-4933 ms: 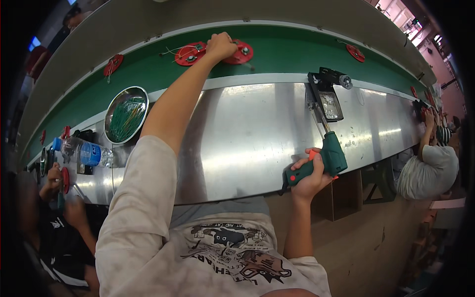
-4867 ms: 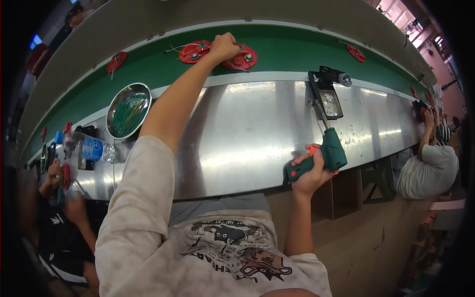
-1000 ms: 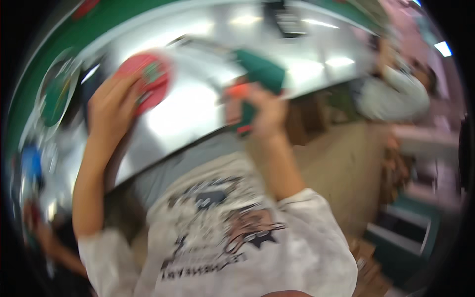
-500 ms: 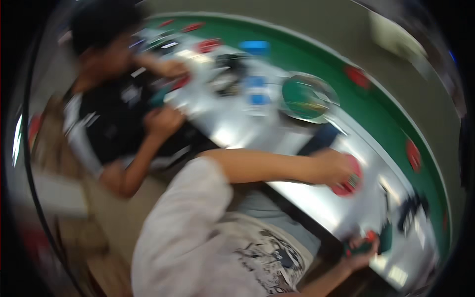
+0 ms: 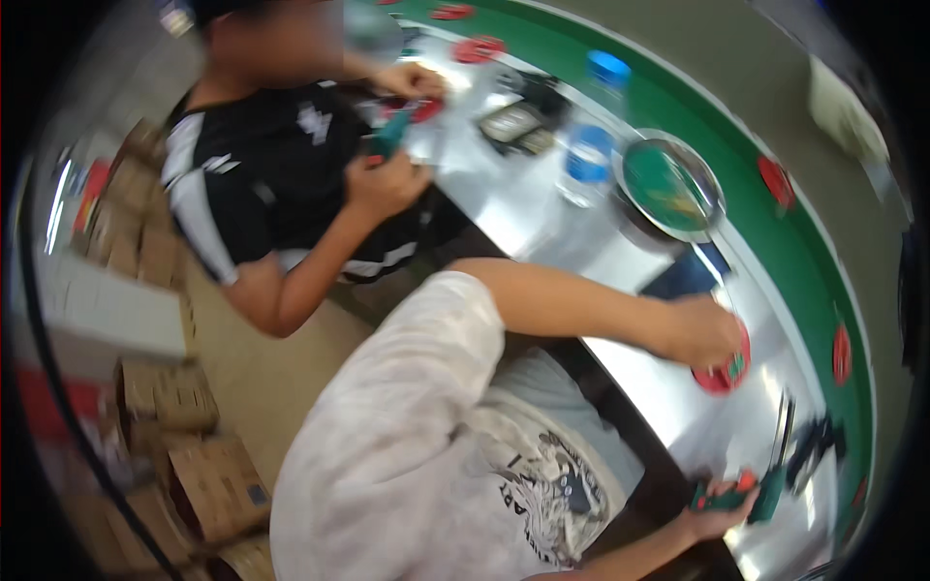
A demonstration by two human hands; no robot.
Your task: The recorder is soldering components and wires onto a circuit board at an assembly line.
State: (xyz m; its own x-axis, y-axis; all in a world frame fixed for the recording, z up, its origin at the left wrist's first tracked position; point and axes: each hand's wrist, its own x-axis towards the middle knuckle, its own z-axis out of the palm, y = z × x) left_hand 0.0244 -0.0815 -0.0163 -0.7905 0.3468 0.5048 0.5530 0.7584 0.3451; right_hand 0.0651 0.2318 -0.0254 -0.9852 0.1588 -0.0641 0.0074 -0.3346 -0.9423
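Observation:
My left hand (image 5: 699, 329) reaches across the metal bench and is closed on a red round part (image 5: 722, 376), which has a bit of green showing near the fingers. The fingertips are partly hidden by the back of the hand. At the lower right, by the bench's near edge, my right hand (image 5: 722, 515) is wrapped round a green and red power screwdriver (image 5: 765, 496). The tool sits apart from the red part, and its tip is blurred.
A steel bowl (image 5: 715, 225), a water bottle (image 5: 587, 155) and a dark pad (image 5: 686, 274) stand beyond my left arm. Red parts (image 5: 776, 182) ride the green belt (image 5: 722, 111). A dark tangled item (image 5: 816, 450) lies right. At left, a co-worker holds a green tool (image 5: 389, 136).
The view has swung, so the bench and co-worker appear shifted to the right and look sharper. My left hand stays on the red round part; my right hand keeps the screwdriver.

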